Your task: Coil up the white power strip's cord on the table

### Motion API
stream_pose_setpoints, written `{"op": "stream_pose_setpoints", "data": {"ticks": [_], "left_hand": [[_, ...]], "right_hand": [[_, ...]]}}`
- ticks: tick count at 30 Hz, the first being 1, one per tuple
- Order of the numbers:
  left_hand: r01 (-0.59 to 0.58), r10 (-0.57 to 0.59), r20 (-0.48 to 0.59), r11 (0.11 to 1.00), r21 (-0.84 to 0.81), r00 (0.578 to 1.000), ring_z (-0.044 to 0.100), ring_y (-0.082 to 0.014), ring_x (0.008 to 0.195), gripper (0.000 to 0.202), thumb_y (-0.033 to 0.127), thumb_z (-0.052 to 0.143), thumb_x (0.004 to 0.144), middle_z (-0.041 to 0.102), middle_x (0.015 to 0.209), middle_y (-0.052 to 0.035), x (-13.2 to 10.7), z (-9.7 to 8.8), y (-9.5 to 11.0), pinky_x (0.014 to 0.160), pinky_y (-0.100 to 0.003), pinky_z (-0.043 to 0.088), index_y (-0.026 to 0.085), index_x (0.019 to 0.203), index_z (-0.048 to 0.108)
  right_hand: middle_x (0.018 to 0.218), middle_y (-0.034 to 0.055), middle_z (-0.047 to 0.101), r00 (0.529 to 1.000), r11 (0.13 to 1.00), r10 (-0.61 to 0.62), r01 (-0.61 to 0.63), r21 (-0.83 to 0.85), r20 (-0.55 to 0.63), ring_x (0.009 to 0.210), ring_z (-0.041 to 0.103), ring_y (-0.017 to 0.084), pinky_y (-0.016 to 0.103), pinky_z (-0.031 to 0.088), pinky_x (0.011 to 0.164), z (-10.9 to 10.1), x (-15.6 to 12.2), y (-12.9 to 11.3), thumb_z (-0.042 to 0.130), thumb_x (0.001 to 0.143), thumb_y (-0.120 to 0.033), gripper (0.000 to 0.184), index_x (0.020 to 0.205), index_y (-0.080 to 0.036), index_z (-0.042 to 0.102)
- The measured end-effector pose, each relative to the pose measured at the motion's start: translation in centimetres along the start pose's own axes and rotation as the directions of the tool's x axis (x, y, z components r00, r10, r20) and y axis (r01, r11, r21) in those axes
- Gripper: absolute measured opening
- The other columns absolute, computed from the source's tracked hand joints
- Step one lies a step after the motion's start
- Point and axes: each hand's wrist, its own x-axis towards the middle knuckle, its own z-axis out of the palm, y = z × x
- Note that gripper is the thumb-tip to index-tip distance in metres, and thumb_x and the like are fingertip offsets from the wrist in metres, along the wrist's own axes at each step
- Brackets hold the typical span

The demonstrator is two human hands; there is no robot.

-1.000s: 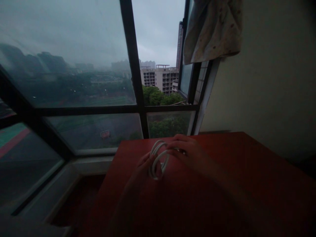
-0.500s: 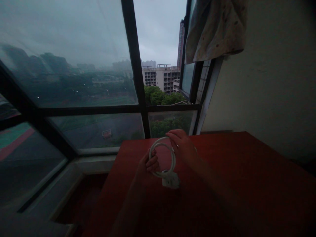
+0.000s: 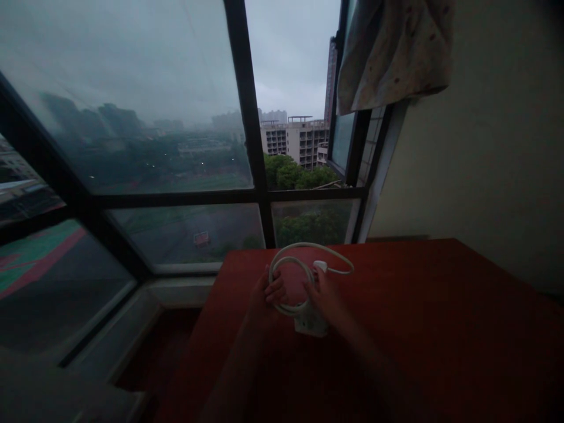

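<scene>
From the head view, here's the pale cable (image 3: 304, 244), looped in a rough coil above the near-left part of the red counter (image 3: 418, 294), the window (image 3: 180, 106) on the far side. The left hand (image 3: 267, 295) has its fingers curled round the coil's left side, holding it. The right hand (image 3: 325, 296) is at the right side, fingertips up against the white plug (image 3: 320, 266); whether they grip it or the coil, I can't tell. One wide loop arcs far and right, back to that plug. Below the coil sits a pale block (image 3: 311, 324), likely hard plastic and the heaviest part. The cable looks light, springy, a bit slick: pinch all the turns together, and take the plug by its body.
</scene>
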Motion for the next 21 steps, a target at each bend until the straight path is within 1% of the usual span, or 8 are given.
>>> {"op": "stream_pose_setpoints", "data": {"ticks": [2,4,6,8,12,15,17,21], "left_hand": [[0.014,-0.014,-0.005,1.000,-0.001,1.000,0.023,-0.0023,0.030,0.037,0.040,0.039,0.097,0.021,0.044,0.0113,0.1,-0.2,0.1,0.037,-0.014,0.018,0.014,0.074,0.051],[0.023,-0.023,-0.010,1.000,0.002,1.000,0.024,-0.0021,0.030,0.038,0.042,0.040,0.096,0.022,0.044,0.0112,0.3,-0.5,0.2,0.037,-0.014,0.018,0.014,0.073,0.051],[0.024,-0.023,-0.013,1.000,0.009,1.000,0.026,-0.0017,0.031,0.035,0.040,0.042,0.096,0.024,0.044,0.0110,0.4,-0.8,0.2,0.038,-0.013,0.020,0.014,0.075,0.051],[0.026,-0.025,-0.021,0.999,0.032,0.999,0.028,-0.0015,0.032,0.030,0.036,0.044,0.096,0.025,0.046,0.0108,0.5,-1.1,0.3,0.039,-0.013,0.021,0.014,0.076,0.051],[0.048,-0.044,-0.037,0.994,0.098,0.998,0.029,-0.0018,0.033,0.024,0.033,0.052,0.093,0.027,0.048,0.0108,0.8,-1.7,0.4,0.038,-0.014,0.021,0.014,0.079,0.050],[0.038,-0.027,-0.068,0.987,0.156,0.997,0.030,-0.0018,0.034,0.020,0.031,0.060,0.088,0.030,0.049,0.0109,0.8,-2.0,0.5,0.036,-0.013,0.022,0.014,0.081,0.050],[0.034,-0.016,-0.096,0.981,0.191,0.995,0.028,-0.0016,0.033,0.020,0.028,0.063,0.085,0.027,0.048,0.0116,0.8,-2.0,0.5,0.034,-0.013,0.020,0.014,0.079,0.050],[0.036,-0.016,-0.103,0.980,0.195,0.995,0.024,-0.0014,0.031,0.018,0.024,0.060,0.087,0.023,0.046,0.0123,0.6,-2.1,0.7,0.033,-0.012,0.018,0.015,0.077,0.049]], "right_hand": [[0.115,0.0159,0.062,1.000,1.000,0.007,-0.007,0.008,0.023,0.101,0.060,0.023,0.032,0.043,0.085,0.6,0.6,-0.3,0.047,0.087,-0.028,0.049,0.132,-0.012,0.040],[0.109,0.0130,0.063,0.998,1.000,-0.019,0.018,0.015,0.059,0.096,0.060,0.020,0.029,0.042,0.083,0.8,0.9,-0.4,0.043,0.084,-0.017,0.041,0.124,-0.014,0.046],[0.100,0.0100,0.063,0.995,0.998,-0.055,0.054,0.020,0.087,0.089,0.059,0.018,0.027,0.042,0.079,0.7,0.9,-0.4,0.040,0.080,-0.010,0.035,0.112,-0.015,0.051],[0.095,0.0077,0.062,0.991,0.997,-0.079,0.076,0.029,0.108,0.086,0.057,0.017,0.026,0.041,0.076,0.5,0.9,-0.1,0.039,0.076,-0.007,0.032,0.103,-0.016,0.052],[0.093,0.0053,0.062,0.988,0.996,-0.093,0.092,0.015,0.122,0.083,0.056,0.016,0.025,0.040,0.074,0.1,0.7,0.4,0.040,0.075,-0.005,0.029,0.098,-0.018,0.052],[0.097,0.0059,0.064,0.988,0.995,-0.093,0.097,-0.022,0.123,0.086,0.057,0.016,0.025,0.040,0.075,-0.2,0.7,0.3,0.041,0.079,-0.008,0.031,0.107,-0.019,0.052],[0.101,0.0073,0.064,0.987,0.993,-0.099,0.105,-0.044,0.128,0.088,0.058,0.017,0.025,0.040,0.077,-0.3,0.7,0.0,0.041,0.081,-0.010,0.034,0.112,-0.018,0.051],[0.105,0.0090,0.064,0.987,0.993,-0.101,0.109,-0.054,0.128,0.091,0.059,0.018,0.026,0.041,0.080,-0.2,0.6,-0.3,0.041,0.086,-0.014,0.030,0.114,-0.017,0.053]]}}
